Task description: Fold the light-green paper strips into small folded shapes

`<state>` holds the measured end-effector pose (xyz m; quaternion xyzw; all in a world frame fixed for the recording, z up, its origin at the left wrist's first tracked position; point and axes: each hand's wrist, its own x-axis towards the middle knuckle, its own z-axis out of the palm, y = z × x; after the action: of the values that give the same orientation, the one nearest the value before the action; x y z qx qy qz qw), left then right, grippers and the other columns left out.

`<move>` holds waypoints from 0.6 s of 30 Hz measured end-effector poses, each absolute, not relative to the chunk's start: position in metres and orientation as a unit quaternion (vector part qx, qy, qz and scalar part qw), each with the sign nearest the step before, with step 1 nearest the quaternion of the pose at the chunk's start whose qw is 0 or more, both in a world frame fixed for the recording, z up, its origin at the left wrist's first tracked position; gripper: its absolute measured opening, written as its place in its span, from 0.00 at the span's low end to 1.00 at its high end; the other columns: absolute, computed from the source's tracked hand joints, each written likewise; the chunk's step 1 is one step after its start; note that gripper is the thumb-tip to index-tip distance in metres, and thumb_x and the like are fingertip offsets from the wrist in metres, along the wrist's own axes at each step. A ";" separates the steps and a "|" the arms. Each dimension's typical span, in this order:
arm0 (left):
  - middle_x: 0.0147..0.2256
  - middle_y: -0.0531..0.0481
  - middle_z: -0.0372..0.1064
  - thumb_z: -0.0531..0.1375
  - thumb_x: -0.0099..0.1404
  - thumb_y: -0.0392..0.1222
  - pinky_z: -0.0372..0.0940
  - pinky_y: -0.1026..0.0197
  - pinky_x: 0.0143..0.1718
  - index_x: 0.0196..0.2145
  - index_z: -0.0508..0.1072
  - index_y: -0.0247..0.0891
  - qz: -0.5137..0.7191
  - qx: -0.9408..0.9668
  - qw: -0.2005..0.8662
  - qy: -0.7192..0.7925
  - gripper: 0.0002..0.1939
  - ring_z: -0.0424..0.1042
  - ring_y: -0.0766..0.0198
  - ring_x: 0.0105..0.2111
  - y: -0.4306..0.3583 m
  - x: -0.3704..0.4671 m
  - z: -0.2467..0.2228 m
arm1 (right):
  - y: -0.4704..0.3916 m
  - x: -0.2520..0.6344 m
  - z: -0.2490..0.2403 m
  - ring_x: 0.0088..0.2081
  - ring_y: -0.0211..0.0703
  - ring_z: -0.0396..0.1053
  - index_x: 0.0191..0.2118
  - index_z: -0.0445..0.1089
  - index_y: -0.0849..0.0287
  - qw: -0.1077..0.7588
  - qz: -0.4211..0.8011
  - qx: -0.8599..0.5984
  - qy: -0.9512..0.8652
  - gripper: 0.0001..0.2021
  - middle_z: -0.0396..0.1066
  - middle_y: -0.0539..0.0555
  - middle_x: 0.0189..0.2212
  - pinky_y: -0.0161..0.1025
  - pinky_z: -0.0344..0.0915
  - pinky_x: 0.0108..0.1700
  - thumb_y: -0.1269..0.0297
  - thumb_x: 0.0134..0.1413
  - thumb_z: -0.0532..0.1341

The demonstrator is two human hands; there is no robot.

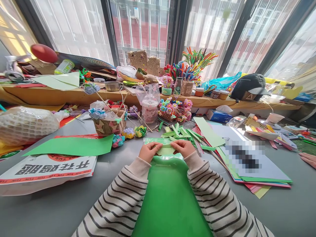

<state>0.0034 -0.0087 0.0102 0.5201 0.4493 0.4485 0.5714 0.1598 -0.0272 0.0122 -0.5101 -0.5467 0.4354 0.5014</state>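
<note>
Between my two hands a light green paper strip is stretched crosswise. My left hand pinches its left end, thumb against the fingers. The right end sits in the closed fingers of my right hand. Just under the hands lies a clear plastic sheet or bag, partly hidden, and below it a green surface runs down between my forearms. Several cut green strips are heaped on the grey table beyond my hands.
At left, a long green sheet lies over a printed bag. A woven basket with paper flowers and a lidded cup stand behind. Stacked papers lie at right, near another person's hand.
</note>
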 end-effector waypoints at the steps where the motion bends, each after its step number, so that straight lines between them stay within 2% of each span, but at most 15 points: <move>1: 0.18 0.54 0.63 0.62 0.38 0.47 0.58 0.68 0.17 0.22 0.70 0.31 0.449 0.524 0.566 0.452 0.16 0.60 0.72 0.17 -0.009 0.003 0.010 | -0.027 0.160 0.012 0.17 0.34 0.63 0.22 0.68 0.64 0.502 0.436 -0.509 -0.546 0.14 0.65 0.49 0.16 0.33 0.64 0.21 0.56 0.33 0.60; 6: 0.17 0.54 0.63 0.61 0.39 0.48 0.57 0.68 0.18 0.22 0.71 0.32 0.449 0.537 0.548 0.458 0.15 0.59 0.72 0.17 -0.009 0.003 0.011 | -0.028 0.158 0.013 0.17 0.34 0.63 0.22 0.69 0.63 0.509 0.451 -0.513 -0.523 0.14 0.66 0.49 0.17 0.34 0.65 0.22 0.54 0.31 0.60; 10: 0.18 0.54 0.64 0.61 0.39 0.48 0.57 0.67 0.19 0.21 0.71 0.33 0.449 0.548 0.541 0.454 0.15 0.59 0.71 0.18 -0.010 0.004 0.012 | -0.027 0.158 0.011 0.15 0.35 0.63 0.19 0.69 0.62 0.481 0.466 -0.536 -0.514 0.15 0.65 0.49 0.14 0.32 0.63 0.18 0.52 0.32 0.60; 18: 0.19 0.53 0.64 0.61 0.39 0.47 0.56 0.68 0.18 0.22 0.71 0.32 0.445 0.550 0.543 0.453 0.14 0.59 0.71 0.19 -0.011 0.004 0.012 | -0.025 0.159 0.007 0.14 0.33 0.61 0.20 0.69 0.63 0.489 0.436 -0.524 -0.544 0.14 0.64 0.49 0.13 0.32 0.60 0.17 0.55 0.33 0.60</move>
<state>0.0043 -0.0107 0.0121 0.5496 0.4527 0.4448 0.5433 0.1588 -0.0255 0.0073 -0.5241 -0.5444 0.4359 0.4888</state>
